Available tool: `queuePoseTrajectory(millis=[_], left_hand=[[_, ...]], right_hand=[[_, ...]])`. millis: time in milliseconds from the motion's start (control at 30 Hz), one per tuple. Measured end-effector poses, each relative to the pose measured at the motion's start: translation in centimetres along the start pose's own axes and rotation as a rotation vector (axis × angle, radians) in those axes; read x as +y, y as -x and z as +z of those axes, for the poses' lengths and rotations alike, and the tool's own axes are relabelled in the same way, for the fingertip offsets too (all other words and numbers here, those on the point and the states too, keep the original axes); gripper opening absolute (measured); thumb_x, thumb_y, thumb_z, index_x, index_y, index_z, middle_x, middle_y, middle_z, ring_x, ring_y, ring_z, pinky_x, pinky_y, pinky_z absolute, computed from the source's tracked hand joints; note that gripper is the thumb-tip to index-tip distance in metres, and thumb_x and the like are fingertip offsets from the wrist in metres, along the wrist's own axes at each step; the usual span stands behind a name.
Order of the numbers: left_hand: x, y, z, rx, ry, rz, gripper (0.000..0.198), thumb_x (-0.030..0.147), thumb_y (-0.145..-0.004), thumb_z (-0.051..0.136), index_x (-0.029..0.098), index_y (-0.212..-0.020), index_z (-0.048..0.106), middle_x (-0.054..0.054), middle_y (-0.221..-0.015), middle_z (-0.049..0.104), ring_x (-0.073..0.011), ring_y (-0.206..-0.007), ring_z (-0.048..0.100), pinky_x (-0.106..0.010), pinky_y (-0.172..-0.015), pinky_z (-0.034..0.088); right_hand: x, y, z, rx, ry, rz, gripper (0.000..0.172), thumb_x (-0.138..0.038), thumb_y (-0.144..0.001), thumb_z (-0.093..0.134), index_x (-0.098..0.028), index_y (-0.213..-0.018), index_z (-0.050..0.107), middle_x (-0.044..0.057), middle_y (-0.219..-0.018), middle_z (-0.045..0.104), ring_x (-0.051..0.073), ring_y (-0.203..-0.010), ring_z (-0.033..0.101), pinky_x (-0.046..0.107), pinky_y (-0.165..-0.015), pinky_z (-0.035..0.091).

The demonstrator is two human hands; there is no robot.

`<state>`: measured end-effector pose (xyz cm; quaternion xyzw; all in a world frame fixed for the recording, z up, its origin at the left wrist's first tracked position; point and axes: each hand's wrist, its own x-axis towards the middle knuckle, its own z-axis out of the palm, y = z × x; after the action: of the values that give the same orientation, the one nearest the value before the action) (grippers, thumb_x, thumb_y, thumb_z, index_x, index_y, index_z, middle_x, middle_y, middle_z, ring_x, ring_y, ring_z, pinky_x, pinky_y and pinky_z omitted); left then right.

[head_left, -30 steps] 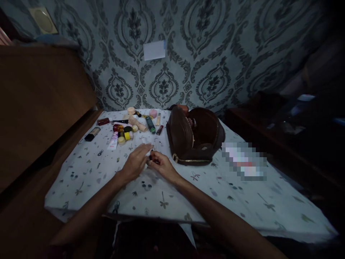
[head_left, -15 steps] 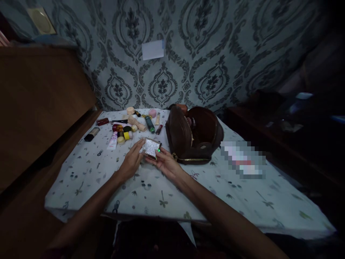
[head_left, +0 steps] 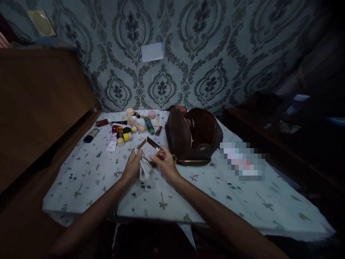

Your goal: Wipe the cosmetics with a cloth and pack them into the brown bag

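Observation:
Both hands meet over the middle of a table covered in a white patterned cloth [head_left: 88, 180]. My right hand [head_left: 167, 163] grips a small rectangular case with a glittery silver face [head_left: 149, 148], tilted up toward me. My left hand [head_left: 132, 166] is closed on a crumpled white tissue [head_left: 145, 171] held against the case's lower left edge. Just right of the hands stands an open brown zip bag [head_left: 194, 138] with a gold zipper.
A cluster of small cosmetics [head_left: 126, 127], tubes, jars and sticks, lies at the table's far left. A dark tube [head_left: 91, 135] lies apart near the left edge. A wooden cabinet [head_left: 40, 108] flanks the left, dark furniture [head_left: 283, 136] the right, a patterned wall behind.
The glittery case has been turned up from under my hands and drawn slightly nearer. My left hand now holds a white tissue against it. The view is otherwise steady.

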<state>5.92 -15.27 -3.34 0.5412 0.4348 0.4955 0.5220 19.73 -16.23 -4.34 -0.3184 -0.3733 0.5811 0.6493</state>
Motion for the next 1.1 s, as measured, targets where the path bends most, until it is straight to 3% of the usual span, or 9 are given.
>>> queuePoseTrajectory(millis=[100,300,433,533,667,800,867,1000,1100], left_hand=[[0.5,0.6,1.1,-0.023,0.247,-0.126,0.054,0.057,-0.082,0.065,0.016,-0.116,0.059,-0.008,-0.110,0.072,-0.0243,-0.105,0.066,-0.033,-0.087,0.053],[1.4,1.2,1.7,-0.168,0.448,-0.265,0.053,0.052,-0.071,0.079,0.011,-0.103,0.067,-0.009,-0.095,0.075,-0.0250,-0.094,0.070,-0.033,-0.081,0.055],[1.5,1.0,1.3,-0.162,0.495,-0.279,0.052,0.053,-0.071,0.079,0.012,-0.101,0.067,-0.009,-0.095,0.075,-0.0242,-0.094,0.070,-0.034,-0.084,0.056],[1.2,0.5,0.9,-0.109,0.535,-0.250,0.046,0.053,-0.074,0.078,0.016,-0.100,0.066,-0.005,-0.097,0.074,-0.0219,-0.098,0.069,-0.033,-0.089,0.055],[0.7,0.0,0.2,-0.093,0.541,-0.263,0.038,0.046,-0.082,0.072,0.017,-0.106,0.066,-0.005,-0.105,0.074,-0.0227,-0.105,0.068,-0.036,-0.094,0.054],[0.5,-0.5,-0.4,-0.092,0.495,-0.262,0.035,0.041,-0.083,0.070,0.014,-0.105,0.069,-0.009,-0.103,0.076,-0.0262,-0.102,0.070,-0.039,-0.092,0.055],[0.5,-0.7,-0.7,-0.099,0.452,-0.276,0.037,0.043,-0.082,0.071,0.011,-0.103,0.069,-0.011,-0.098,0.077,-0.0267,-0.094,0.072,-0.038,-0.087,0.057],[0.4,-0.9,-0.9,-0.078,0.383,-0.328,0.043,0.046,-0.078,0.075,0.009,-0.100,0.070,-0.012,-0.087,0.077,-0.0214,-0.069,0.073,-0.030,-0.066,0.059],[0.4,-0.9,-1.0,-0.065,0.316,-0.329,0.046,0.050,-0.073,0.077,0.011,-0.096,0.070,-0.008,-0.077,0.076,-0.0159,-0.053,0.067,-0.025,-0.052,0.054]], right_hand=[[-0.1,0.1,-0.1,0.008,0.123,-0.042,0.036,-0.028,-0.067,0.081,-0.024,-0.084,0.050,-0.006,-0.070,0.063,0.013,-0.064,0.057,0.024,-0.063,0.045],[-0.2,0.2,-0.4,0.011,0.423,-0.221,0.021,-0.023,-0.074,0.070,-0.023,-0.085,0.052,-0.004,-0.074,0.060,0.015,-0.069,0.057,0.026,-0.067,0.045],[-0.3,0.6,-0.9,-0.059,0.670,-0.417,0.013,-0.021,-0.083,0.062,-0.025,-0.095,0.061,0.005,-0.097,0.067,0.024,-0.094,0.061,0.039,-0.088,0.048],[-0.5,0.7,-1.1,-0.184,0.780,-0.556,0.018,-0.017,-0.085,0.057,-0.027,-0.098,0.064,0.009,-0.116,0.067,0.028,-0.113,0.056,0.049,-0.101,0.043],[-0.7,0.5,-1.2,-0.248,0.891,-0.628,0.031,-0.011,-0.083,0.051,-0.026,-0.107,0.064,0.010,-0.126,0.062,0.028,-0.121,0.053,0.053,-0.104,0.041],[-0.9,0.5,-1.3,-0.178,0.878,-0.574,0.047,-0.012,-0.081,0.052,-0.024,-0.127,0.056,0.013,-0.140,0.051,0.028,-0.133,0.043,0.053,-0.111,0.034],[-0.9,0.5,-1.4,-0.133,0.781,-0.491,0.051,-0.017,-0.082,0.055,-0.023,-0.133,0.052,0.013,-0.140,0.050,0.028,-0.132,0.045,0.050,-0.110,0.037],[-0.9,0.0,-1.7,-0.021,0.520,-0.291,0.045,-0.030,-0.084,0.064,-0.023,-0.128,0.058,0.010,-0.123,0.063,0.024,-0.114,0.058,0.038,-0.095,0.047],[-0.8,-0.6,-1.9,-0.014,0.358,-0.105,0.039,-0.039,-0.082,0.069,-0.020,-0.116,0.066,0.006,-0.100,0.070,0.019,-0.088,0.064,0.027,-0.070,0.050]])
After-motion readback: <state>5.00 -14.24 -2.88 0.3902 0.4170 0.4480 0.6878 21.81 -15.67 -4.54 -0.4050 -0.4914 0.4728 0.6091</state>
